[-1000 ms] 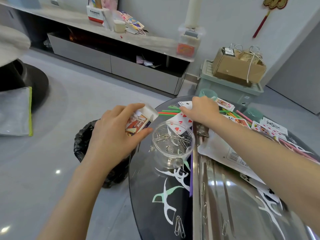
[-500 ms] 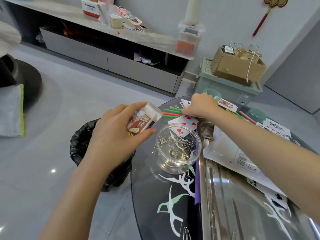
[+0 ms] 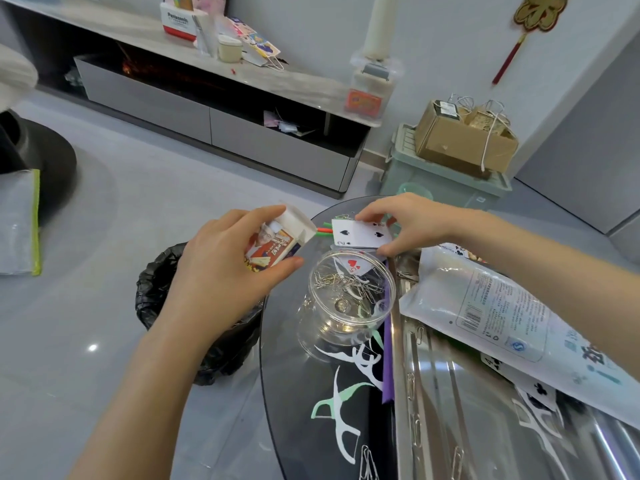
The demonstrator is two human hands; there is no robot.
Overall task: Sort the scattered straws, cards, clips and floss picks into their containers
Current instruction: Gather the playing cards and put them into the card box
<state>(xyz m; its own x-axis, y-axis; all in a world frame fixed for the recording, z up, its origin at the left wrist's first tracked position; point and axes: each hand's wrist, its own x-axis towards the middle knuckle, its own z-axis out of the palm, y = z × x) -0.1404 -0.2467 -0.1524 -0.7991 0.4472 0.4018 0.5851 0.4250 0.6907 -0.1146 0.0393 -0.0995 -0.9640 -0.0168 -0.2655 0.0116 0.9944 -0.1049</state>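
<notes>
1. The card box is gripped in the left hand, with the fingers curled over its top and the thumb under it. Its white end points toward the right hand. What it holds cannot be seen.
2. The clear jar stands on the glass table, just beside the left thumb and just below the right hand. A tangle of paper clips lies in it.
3. The right hand reaches in palm down and pinches a playing card, the two of spades, between fingertips and thumb.
4. That card is held flat between the two hands, over the jar's far rim, with its left end near the box but apart from it.
5. A hearts card lies under the right thumb, against the jar's far side.
6. Green and red straws show between the box and the held card.
7. Floss picks and a purple straw lie on the table nearer than the jar, below both hands.
8. A printed plastic bag lies under the right forearm.
9. A black-lined bin sits beneath the left wrist.
</notes>
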